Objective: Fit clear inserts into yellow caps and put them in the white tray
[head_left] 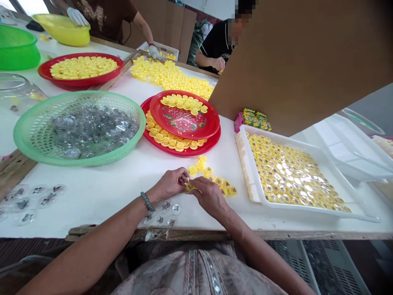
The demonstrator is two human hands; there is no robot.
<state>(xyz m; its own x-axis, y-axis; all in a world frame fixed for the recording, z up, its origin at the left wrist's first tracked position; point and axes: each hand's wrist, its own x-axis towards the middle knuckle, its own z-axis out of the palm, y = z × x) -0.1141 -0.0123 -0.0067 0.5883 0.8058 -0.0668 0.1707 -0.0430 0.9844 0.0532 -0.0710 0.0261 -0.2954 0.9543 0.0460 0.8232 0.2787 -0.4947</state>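
My left hand (pixel 172 183) and my right hand (pixel 208 196) meet over the white table near its front edge, both pinched on one small yellow round cap (pixel 189 187). Several loose yellow caps (pixel 215 174) lie just beyond my fingers. A few clear round lids (pixel 166 211) rest on the table under my left wrist. A green bead bracelet sits on my left wrist.
A white tray (pixel 245 164) full of finished yellow pieces stands at right. Stacked red plates (pixel 211 131) with yellow caps sit ahead, a green basket (pixel 30 151) of clear lids at left. Other people work at the far side. A brown cardboard sheet (pixel 307 57) leans at upper right.
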